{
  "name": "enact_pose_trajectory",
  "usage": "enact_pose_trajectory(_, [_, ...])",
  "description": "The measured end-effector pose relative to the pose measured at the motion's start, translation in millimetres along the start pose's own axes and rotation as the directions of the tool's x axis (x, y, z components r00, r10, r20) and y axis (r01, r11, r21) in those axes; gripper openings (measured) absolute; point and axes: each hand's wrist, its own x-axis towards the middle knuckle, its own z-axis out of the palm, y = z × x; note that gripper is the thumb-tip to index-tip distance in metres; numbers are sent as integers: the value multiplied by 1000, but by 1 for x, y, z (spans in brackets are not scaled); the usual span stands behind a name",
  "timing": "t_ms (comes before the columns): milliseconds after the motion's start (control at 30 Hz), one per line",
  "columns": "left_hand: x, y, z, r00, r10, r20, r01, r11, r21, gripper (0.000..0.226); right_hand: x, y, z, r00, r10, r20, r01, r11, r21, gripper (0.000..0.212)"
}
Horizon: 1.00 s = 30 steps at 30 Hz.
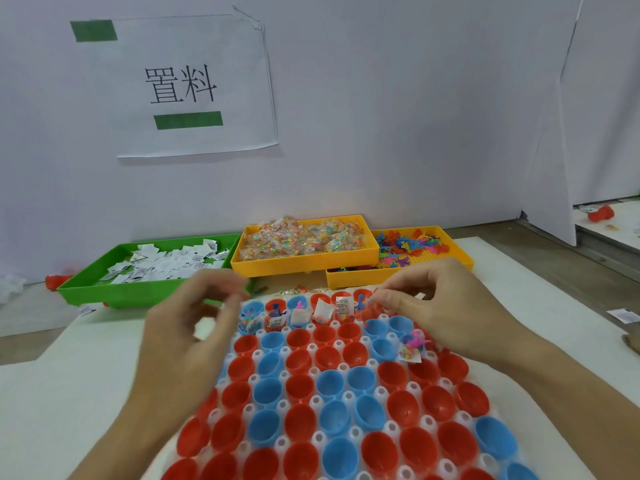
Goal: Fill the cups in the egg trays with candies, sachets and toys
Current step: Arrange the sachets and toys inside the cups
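Head view, right grip (434,308) pinching toy (372,311)

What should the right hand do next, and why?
Probably drop the red toy pinched by the right hand into the far-row cup beneath it. The cups to its left already hold sachets and toys, while the rows nearer are nearly all empty. The left hand is blurred.

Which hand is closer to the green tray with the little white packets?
The left hand. It hovers just in front of the green tray, overlapping its near right corner in the picture. The right hand is far off to the right, over the far row of cups, in front of the yellow toy tray.
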Motion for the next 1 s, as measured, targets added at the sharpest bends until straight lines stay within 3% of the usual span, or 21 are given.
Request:
enact_pose_trajectory(67, [-9,27,14,992,31,124,-27,999,-34,15,-3,-9,8,999,2,47,-9,991,131,6])
enact_pose_trajectory(233, [-28,45,36,954,-174,245,243,926,-287,17,-13,-30,23,997,-57,45,40,948,315,25])
enact_pose_trajectory(433, [-28,47,35,969,-177,170,238,851,-469,18,-17,-36,28,997,-71,32,51,901,431,20])
enact_pose_trajectory(767, [-27,50,32,977,-200,76,211,842,-497,29,-19,-39,27,996,-54,68,11,851,525,19])
enact_pose_trajectory(1000, [-26,45,30,967,-243,74,242,793,-559,21,-20,-37,29,994,-92,63,47,856,514,20])
